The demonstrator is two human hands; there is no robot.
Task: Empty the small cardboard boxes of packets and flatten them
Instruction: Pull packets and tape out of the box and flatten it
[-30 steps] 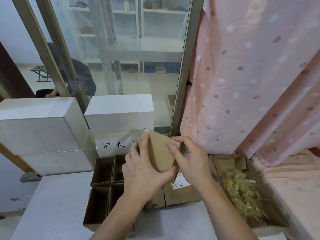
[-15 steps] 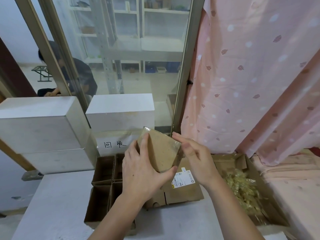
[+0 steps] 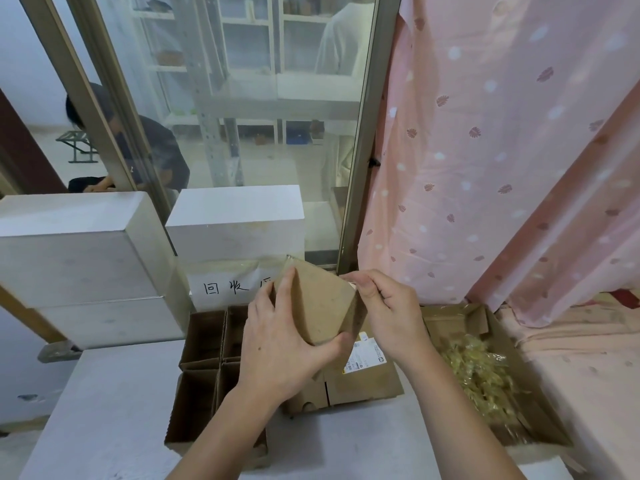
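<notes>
I hold a small brown cardboard box (image 3: 320,303) in the air above the grey table. My left hand (image 3: 280,344) grips it from the left and below, fingers on its face and thumb under its lower corner. My right hand (image 3: 388,313) pinches the clear tape at the box's upper right corner. Below lies a flat piece of cardboard with a white label (image 3: 363,379). To the right an open carton (image 3: 540,403) holds several yellowish clear packets (image 3: 474,372).
A carton with divider cells (image 3: 204,375) sits on the table at lower left. White foam boxes (image 3: 69,258) stack at the left and behind. A pink curtain (image 3: 502,150) hangs at the right. People are seen through the glass.
My right hand's fingers went from straight against the box's right edge to a pinch on the tape at its top corner. The box stays in my left hand.
</notes>
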